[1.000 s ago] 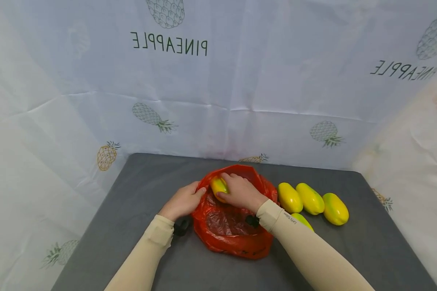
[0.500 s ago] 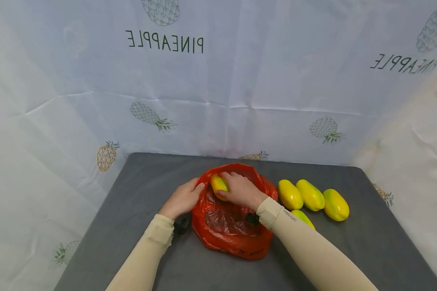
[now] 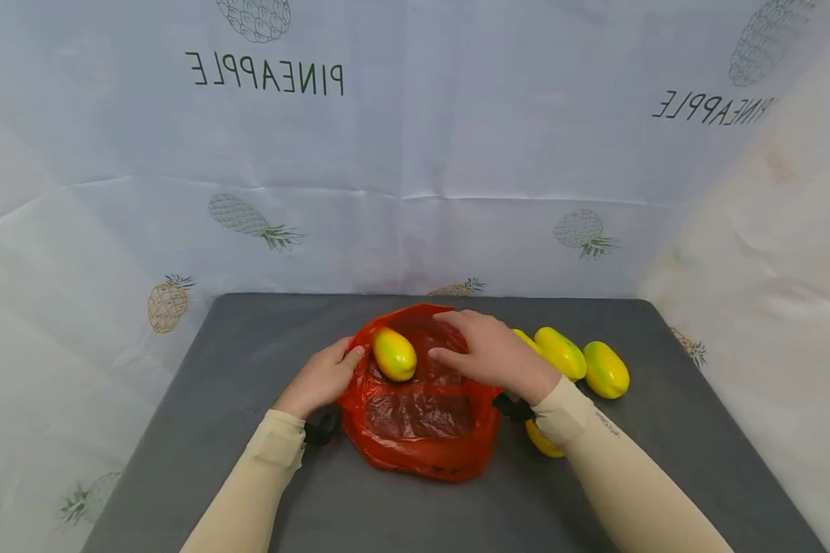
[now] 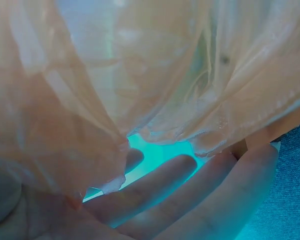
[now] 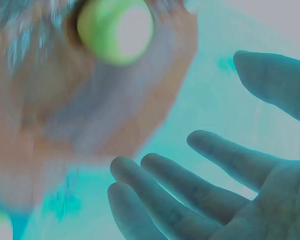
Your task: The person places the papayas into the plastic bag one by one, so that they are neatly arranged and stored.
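Observation:
A red plastic bag [image 3: 422,418] lies on the table with its mouth spread wide. Inside it, against the left wall, rests a yellow-green mango [image 3: 394,355], also seen in the right wrist view as a round mango [image 5: 102,37]. My left hand [image 3: 318,380] grips the bag's left rim, thumb over the edge; in the left wrist view its fingers [image 4: 175,205] reach behind the thin plastic. Over the bag's right side is my right hand [image 3: 491,349], fingers extended and apart from the mango. The right wrist view shows that palm with nothing in it.
To the right of the bag are several more mangoes [image 3: 560,354], partly hidden by the right hand. Another mango [image 3: 545,440] shows beneath the right forearm. A grey table [image 3: 263,338] meets a white pineapple-print curtain [image 3: 484,153] behind.
My right hand has let go of the mango, which now lies in the bag, and has moved right toward the bag's rim. The left hand keeps its hold. The head view has turned slightly right.

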Motion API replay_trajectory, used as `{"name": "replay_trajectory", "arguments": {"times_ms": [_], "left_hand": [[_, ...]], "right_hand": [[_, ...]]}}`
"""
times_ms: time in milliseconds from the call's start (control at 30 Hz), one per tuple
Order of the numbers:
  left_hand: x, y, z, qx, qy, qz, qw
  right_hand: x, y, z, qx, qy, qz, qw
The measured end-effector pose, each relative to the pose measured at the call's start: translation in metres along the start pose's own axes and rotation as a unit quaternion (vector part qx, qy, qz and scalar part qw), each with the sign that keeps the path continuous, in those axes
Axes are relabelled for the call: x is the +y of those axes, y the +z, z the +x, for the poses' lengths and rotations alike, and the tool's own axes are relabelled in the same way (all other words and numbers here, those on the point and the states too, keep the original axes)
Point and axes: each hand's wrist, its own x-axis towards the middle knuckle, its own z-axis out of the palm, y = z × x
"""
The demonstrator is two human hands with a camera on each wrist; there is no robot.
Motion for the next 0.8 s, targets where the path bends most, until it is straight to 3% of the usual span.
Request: {"name": "replay_trajectory", "arguments": {"times_ms": [133, 300, 567, 800], "left_hand": [[0.003, 0.002, 0.000, -0.001, 0.001, 0.009, 1.0000], [0.007, 0.005, -0.002, -0.003, 0.001, 0.020, 0.9998], [0.008, 0.003, -0.003, -0.001, 0.004, 0.026, 0.9997], [0.010, 0.007, -0.001, -0.005, 0.000, 0.028, 0.9996]], "right_hand": [[0.030, -0.027, -0.039, 0.066, 0.042, 0.016, 0.9968], [0.079, -0.045, -0.082, 0.120, 0.123, 0.034, 0.9846], [0.146, -0.039, -0.109, 0.170, 0.204, 0.059, 0.9624], [0.180, -0.028, -0.124, 0.168, 0.236, 0.070, 0.9545]]}}
